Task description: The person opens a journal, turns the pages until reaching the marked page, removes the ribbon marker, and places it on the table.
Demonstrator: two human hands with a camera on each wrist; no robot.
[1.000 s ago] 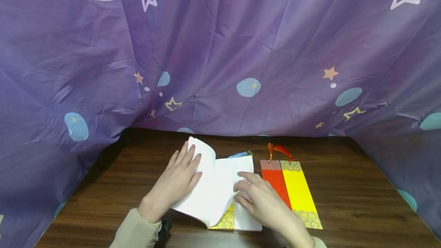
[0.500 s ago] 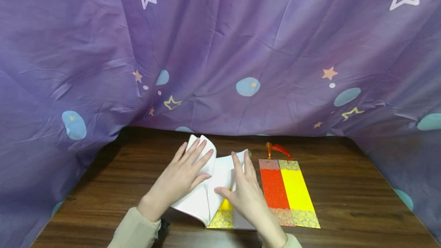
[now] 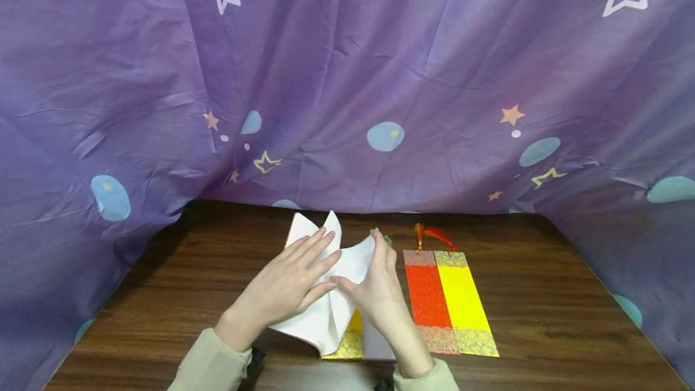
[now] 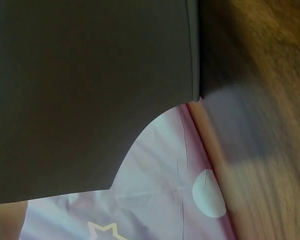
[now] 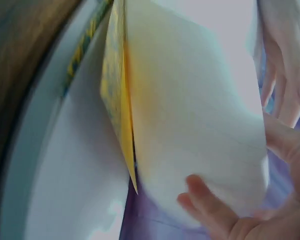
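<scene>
An open book with blank white pages lies mid-table in the head view. My left hand (image 3: pixel 288 279) rests on its left pages (image 3: pixel 304 324), fingers straight. My right hand (image 3: pixel 377 282) holds the lifted right-hand page (image 3: pixel 353 264), thumb on one side and fingers on the other, as the right wrist view shows. Beneath that page, a yellow bookmark (image 3: pixel 350 343) with a patterned end lies inside the book. It stands partly up against the page's underside in the right wrist view. A green tassel (image 3: pixel 388 239) shows beyond the right hand. The book's dark outer side (image 4: pixel 90 90) fills much of the left wrist view.
Right of the book, a red bookmark (image 3: pixel 429 297) and a yellow bookmark (image 3: pixel 463 297) lie side by side, with orange and red tassels (image 3: pixel 438 235) at their far ends. The brown wooden table (image 3: pixel 554 318) ends at a purple star-patterned curtain (image 3: pixel 326 77).
My right hand has moved from the lower right page to its far part and lifted the page leftward. The left hand stays on the book, where a left page now stands up more.
</scene>
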